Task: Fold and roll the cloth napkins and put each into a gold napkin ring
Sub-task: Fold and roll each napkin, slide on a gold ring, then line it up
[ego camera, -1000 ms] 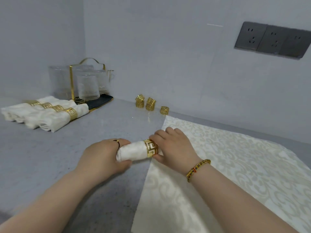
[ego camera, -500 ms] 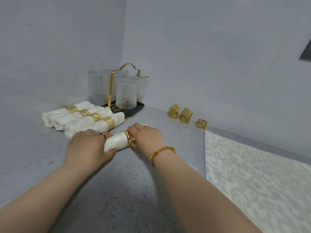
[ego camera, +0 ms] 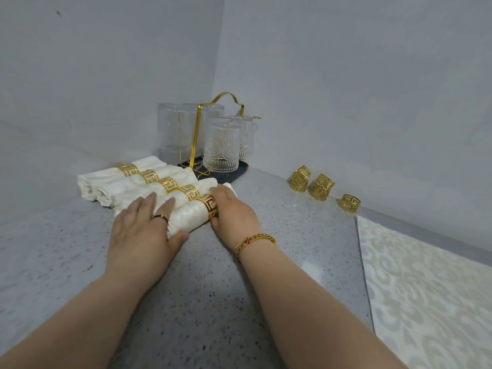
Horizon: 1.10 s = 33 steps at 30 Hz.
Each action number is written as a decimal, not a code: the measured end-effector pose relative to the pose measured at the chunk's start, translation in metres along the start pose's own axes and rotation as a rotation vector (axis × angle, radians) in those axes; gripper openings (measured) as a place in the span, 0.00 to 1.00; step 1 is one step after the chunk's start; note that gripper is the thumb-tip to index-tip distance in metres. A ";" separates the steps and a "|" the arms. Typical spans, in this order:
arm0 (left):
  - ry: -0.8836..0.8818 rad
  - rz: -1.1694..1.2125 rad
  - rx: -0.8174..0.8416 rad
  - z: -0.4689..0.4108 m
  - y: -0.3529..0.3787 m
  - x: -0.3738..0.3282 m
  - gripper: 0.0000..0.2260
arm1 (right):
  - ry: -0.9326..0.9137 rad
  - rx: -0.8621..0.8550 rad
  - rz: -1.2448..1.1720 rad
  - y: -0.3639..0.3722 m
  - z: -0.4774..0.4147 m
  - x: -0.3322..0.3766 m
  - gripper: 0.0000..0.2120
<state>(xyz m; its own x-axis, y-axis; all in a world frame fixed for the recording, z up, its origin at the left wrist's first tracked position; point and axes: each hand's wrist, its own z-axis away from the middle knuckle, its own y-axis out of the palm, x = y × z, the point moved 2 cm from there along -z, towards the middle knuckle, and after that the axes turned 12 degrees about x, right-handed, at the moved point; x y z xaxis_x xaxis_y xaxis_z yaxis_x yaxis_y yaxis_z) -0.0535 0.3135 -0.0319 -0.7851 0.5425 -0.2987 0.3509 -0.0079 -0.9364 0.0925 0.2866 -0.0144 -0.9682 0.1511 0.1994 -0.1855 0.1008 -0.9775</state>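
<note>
Rolled white cloth napkin (ego camera: 190, 215) in a gold napkin ring (ego camera: 209, 208) with a cut-out key pattern lies on the grey speckled countertop (ego camera: 279, 235), pressed against the near side of a row of four finished napkin rolls (ego camera: 138, 182), each banded by its own gold ring. The left hand (ego camera: 142, 231) lies over the napkin's left end, fingers stretched flat and reaching onto the neighbouring roll, thumb tucked under the end of the cloth; a dark band ring (ego camera: 161, 217) sits on one finger. The right hand (ego camera: 234, 214) is cupped over the right end, fingers curled down around the cloth just beside the ring, so that end of the roll is mostly hidden. A beaded gold bracelet (ego camera: 254, 240) circles the right wrist.

Behind the row, in the corner where the two grey walls meet, stands a gold wire glass rack (ego camera: 202, 134) with a looped handle on a dark tray (ego camera: 234, 173), carrying upturned ribbed drinking glasses (ego camera: 221, 147). To the right, along the foot of the wall, three spare gold napkin rings (ego camera: 320, 186) stand well apart from the hands: two close together, one a little farther right. At the right edge a flat cream damask napkin (ego camera: 426, 288) with a scroll pattern is spread on the counter.
</note>
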 end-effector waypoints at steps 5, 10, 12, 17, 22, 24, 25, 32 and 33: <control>-0.011 0.091 0.019 -0.001 0.002 0.000 0.32 | 0.266 -0.048 -0.640 0.013 0.005 -0.001 0.25; -0.001 0.145 0.038 -0.002 0.003 0.001 0.32 | 0.309 0.065 -0.499 0.012 0.009 0.003 0.19; 0.004 0.144 0.030 -0.002 0.004 0.000 0.33 | 0.314 0.062 -0.481 0.012 0.009 0.005 0.21; -0.001 0.154 0.035 -0.001 0.001 0.000 0.37 | 0.319 0.044 -0.481 0.010 0.019 0.005 0.22; 0.054 0.137 0.006 0.010 -0.007 -0.009 0.38 | 0.295 0.116 -0.407 -0.009 0.061 -0.005 0.31; 0.116 0.132 -0.032 0.019 -0.011 -0.015 0.37 | 0.271 0.117 -0.419 -0.019 0.087 -0.008 0.30; 0.166 0.130 -0.052 0.027 -0.013 -0.021 0.36 | 0.260 0.109 -0.413 -0.025 0.103 -0.010 0.29; 0.467 0.191 0.174 0.087 -0.012 -0.061 0.43 | 0.258 0.144 -0.271 -0.044 0.236 -0.037 0.27; 0.502 0.209 0.231 0.097 -0.009 -0.067 0.43 | 0.295 0.125 -0.258 -0.047 0.256 -0.042 0.26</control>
<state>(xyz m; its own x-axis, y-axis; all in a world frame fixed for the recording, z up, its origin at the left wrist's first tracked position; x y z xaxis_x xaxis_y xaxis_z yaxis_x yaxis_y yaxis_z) -0.0538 0.1955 -0.0211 -0.3538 0.8405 -0.4102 0.3077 -0.3096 -0.8997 0.0990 0.0242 0.0053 -0.8010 0.4137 0.4327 -0.4524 0.0550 -0.8901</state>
